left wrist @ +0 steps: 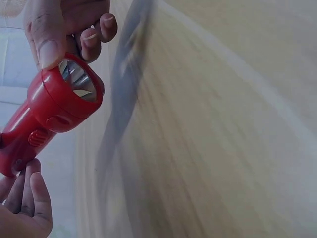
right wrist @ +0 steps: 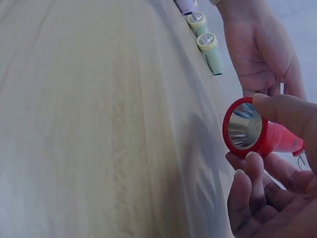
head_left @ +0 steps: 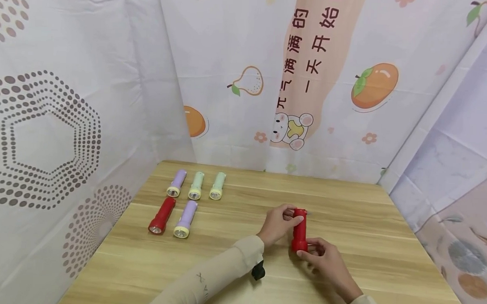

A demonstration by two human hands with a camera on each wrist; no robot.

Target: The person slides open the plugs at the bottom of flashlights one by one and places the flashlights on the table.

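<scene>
A red flashlight [head_left: 300, 232] hung between two hands just above the wooden table [head_left: 366, 210], right of its middle, its lamp end toward the person and its tail toward the back curtain. It was glossy plastic, red nearly all over: a slim round barrel flaring into a wide head with a smooth rim. Inside the rim sat a bright silver reflector [right wrist: 242, 129], cupped and streaked with reflections. Along the barrel was a small ridged switch [left wrist: 37, 138], red like the rest, and beside it, on the head, an oval bump or recess; I couldn't say which. Something thin and metallic stuck out at the tail, too small to make out.

The left hand [head_left: 279, 225] pinched the tail end, its thumb laid across the barrel and its fingers bent behind. The right hand [head_left: 328, 262] had the head between thumb and fingers, the thumb pressed on the rim, the fingers half curled beneath with a little space among them.

Well off to the left stood two loose rows: a purple flashlight [head_left: 179, 180] and two green flashlights [head_left: 197, 184] behind, a second red flashlight [head_left: 162, 215] and another purple flashlight [head_left: 186, 218] in front.
</scene>
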